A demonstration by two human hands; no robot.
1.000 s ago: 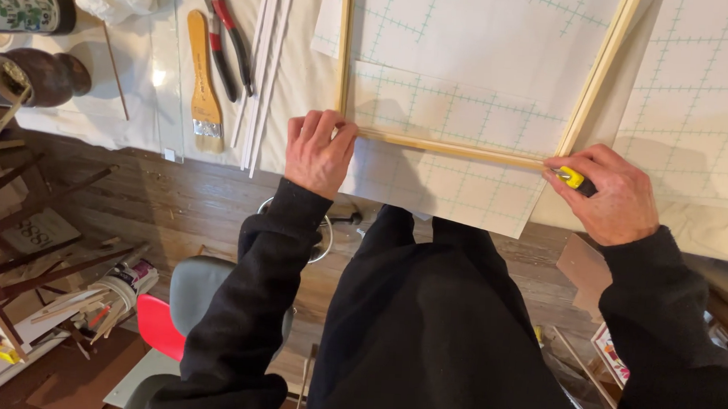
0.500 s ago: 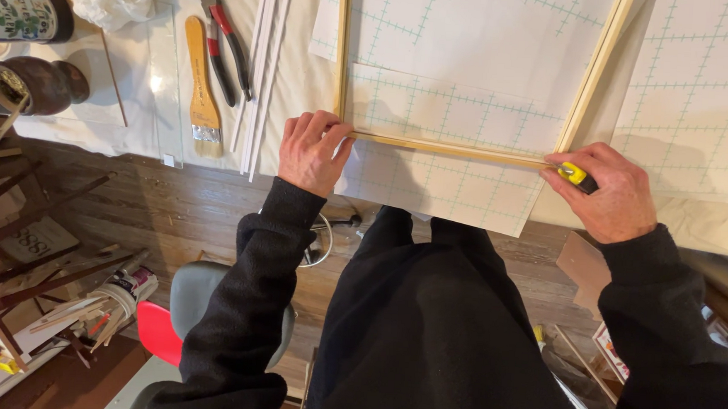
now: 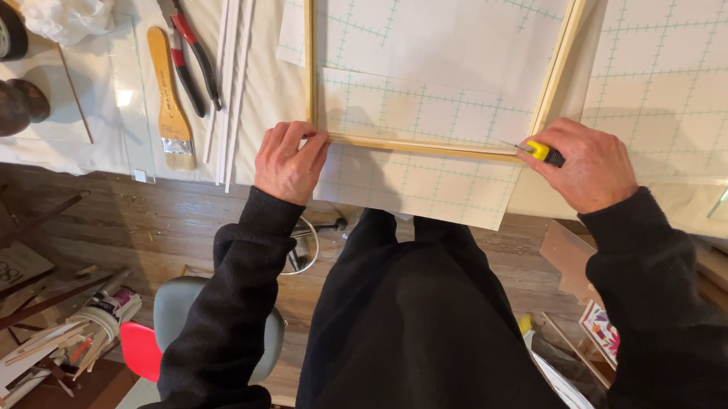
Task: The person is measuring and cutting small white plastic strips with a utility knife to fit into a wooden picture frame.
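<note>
The left hand (image 3: 290,161) presses flat on the wooden frame's (image 3: 421,146) near left corner. At three o'clock from it, the right hand (image 3: 588,165) grips a yellow utility knife (image 3: 539,151) at the right corner. The gridded sheet (image 3: 419,182) below the rail looks uncut.

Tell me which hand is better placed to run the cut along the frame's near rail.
Right. The right hand already holds the yellow knife at the wooden frame corner; the left hand is pressing down the opposite corner.
</note>
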